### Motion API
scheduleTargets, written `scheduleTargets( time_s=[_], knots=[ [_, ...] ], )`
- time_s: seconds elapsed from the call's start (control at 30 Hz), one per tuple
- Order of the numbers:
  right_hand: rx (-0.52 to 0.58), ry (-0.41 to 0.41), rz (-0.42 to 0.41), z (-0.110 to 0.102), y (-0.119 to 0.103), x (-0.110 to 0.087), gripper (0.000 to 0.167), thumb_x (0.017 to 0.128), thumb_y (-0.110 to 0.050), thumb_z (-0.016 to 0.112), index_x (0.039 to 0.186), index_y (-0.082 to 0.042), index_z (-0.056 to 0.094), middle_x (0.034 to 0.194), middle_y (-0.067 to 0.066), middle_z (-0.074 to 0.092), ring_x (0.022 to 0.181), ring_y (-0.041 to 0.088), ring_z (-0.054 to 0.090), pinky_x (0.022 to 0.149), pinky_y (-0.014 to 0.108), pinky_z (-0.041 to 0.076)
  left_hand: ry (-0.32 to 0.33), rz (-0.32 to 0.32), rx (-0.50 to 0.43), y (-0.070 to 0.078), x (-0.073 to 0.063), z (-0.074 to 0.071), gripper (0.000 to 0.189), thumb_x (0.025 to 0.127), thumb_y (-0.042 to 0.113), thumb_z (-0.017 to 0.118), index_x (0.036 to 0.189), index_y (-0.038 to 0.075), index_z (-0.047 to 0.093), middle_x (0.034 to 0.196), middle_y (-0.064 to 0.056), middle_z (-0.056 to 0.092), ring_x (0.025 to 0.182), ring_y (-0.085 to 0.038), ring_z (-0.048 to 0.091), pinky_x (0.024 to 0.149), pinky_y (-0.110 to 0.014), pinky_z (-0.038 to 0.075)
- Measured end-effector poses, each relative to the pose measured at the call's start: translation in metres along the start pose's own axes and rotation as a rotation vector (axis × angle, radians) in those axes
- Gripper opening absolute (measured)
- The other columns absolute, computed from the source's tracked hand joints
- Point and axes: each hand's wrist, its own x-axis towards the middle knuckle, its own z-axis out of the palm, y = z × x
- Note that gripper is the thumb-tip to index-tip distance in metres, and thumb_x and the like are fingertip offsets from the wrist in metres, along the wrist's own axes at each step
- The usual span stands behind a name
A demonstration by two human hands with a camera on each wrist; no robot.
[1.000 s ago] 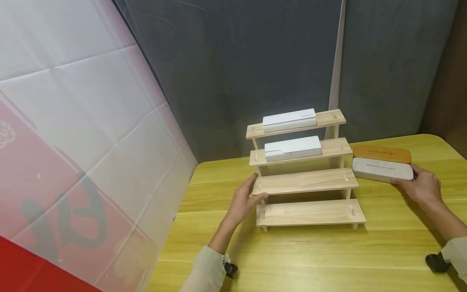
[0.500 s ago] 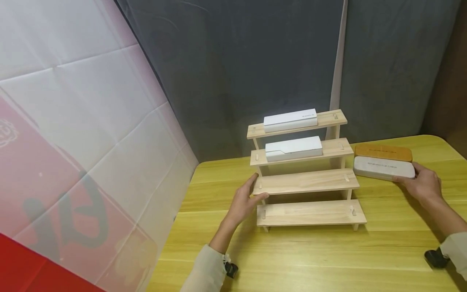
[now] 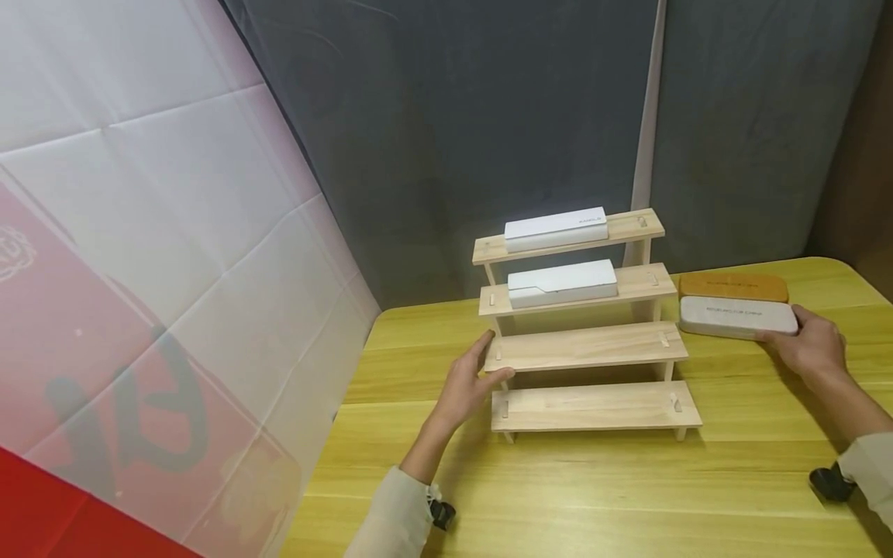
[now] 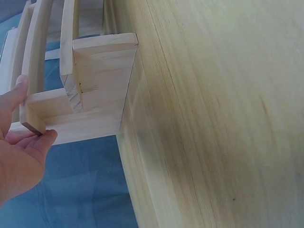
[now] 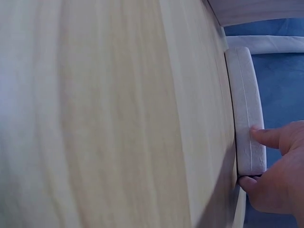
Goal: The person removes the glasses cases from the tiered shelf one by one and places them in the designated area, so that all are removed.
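Observation:
A four-tier wooden display stand stands on the table. My left hand grips the left end of its second-lowest shelf; in the left wrist view the thumb and fingers pinch the board's edge. To the right of the stand lies a white glasses case with rounded ends and dark lettering. My right hand holds that case by its right end, thumb on the front side in the right wrist view. An orange-brown glasses case lies right behind it, partly covered in the head view.
Two white oblong boxes sit on the stand's upper two shelves, one on each. The two lower shelves carry nothing. A grey curtain hangs behind the table, and a printed white and pink panel rises at the left.
The white case has shifted slightly backward and straightened, with my right hand on it; the orange-brown case has moved slightly back too. My left hand has stayed on the stand.

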Motion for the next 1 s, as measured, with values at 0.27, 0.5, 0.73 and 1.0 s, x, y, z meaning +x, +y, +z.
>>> scheduleTargets(
  time_s=[0.27, 0.5, 0.73, 1.0],
  knots=[
    [0.023, 0.005, -0.012, -0.0019, 0.0006, 0.0026, 0.080, 0.104, -0.024, 0.065, 0.159, 0.015, 0.022, 0.157, 0.045, 0.028, 0.141, 0.067, 0.029, 0.118, 0.074, 0.026, -0.002, -0.007, 0.006, -0.0005, 0.0000, 0.0000, 0.087, 0.100, 0.027, 0.076, 0.165, -0.004, 0.028, 0.169, -0.019, 0.030, 0.155, -0.033, 0.034, 0.123, -0.046, 0.037],
    [0.041, 0.012, -0.009, -0.0008, 0.0016, 0.0038, 0.076, 0.104, -0.022, 0.066, 0.158, 0.015, 0.027, 0.156, 0.045, 0.031, 0.140, 0.066, 0.032, 0.116, 0.075, 0.029, -0.003, -0.006, 0.015, -0.0002, -0.0001, -0.0008, 0.086, 0.100, 0.027, 0.076, 0.164, -0.006, 0.029, 0.169, -0.020, 0.031, 0.154, -0.035, 0.035, 0.122, -0.049, 0.038],
    [0.038, 0.031, 0.046, 0.0003, -0.0021, 0.0026, 0.077, 0.105, -0.023, 0.064, 0.160, 0.013, 0.023, 0.160, 0.041, 0.027, 0.146, 0.063, 0.028, 0.121, 0.070, 0.024, 0.001, -0.007, 0.010, 0.0004, 0.0006, -0.0007, 0.085, 0.099, 0.026, 0.078, 0.164, -0.005, 0.031, 0.168, -0.022, 0.033, 0.153, -0.035, 0.036, 0.122, -0.052, 0.037],
    [0.027, 0.038, 0.033, -0.0020, -0.0066, -0.0006, 0.080, 0.106, -0.026, 0.065, 0.160, 0.013, 0.021, 0.161, 0.039, 0.023, 0.149, 0.060, 0.026, 0.124, 0.068, 0.022, 0.003, -0.019, 0.011, 0.0007, 0.0017, -0.0018, 0.086, 0.099, 0.025, 0.079, 0.164, -0.004, 0.031, 0.169, -0.020, 0.034, 0.154, -0.032, 0.036, 0.124, -0.042, 0.037]
  ],
)
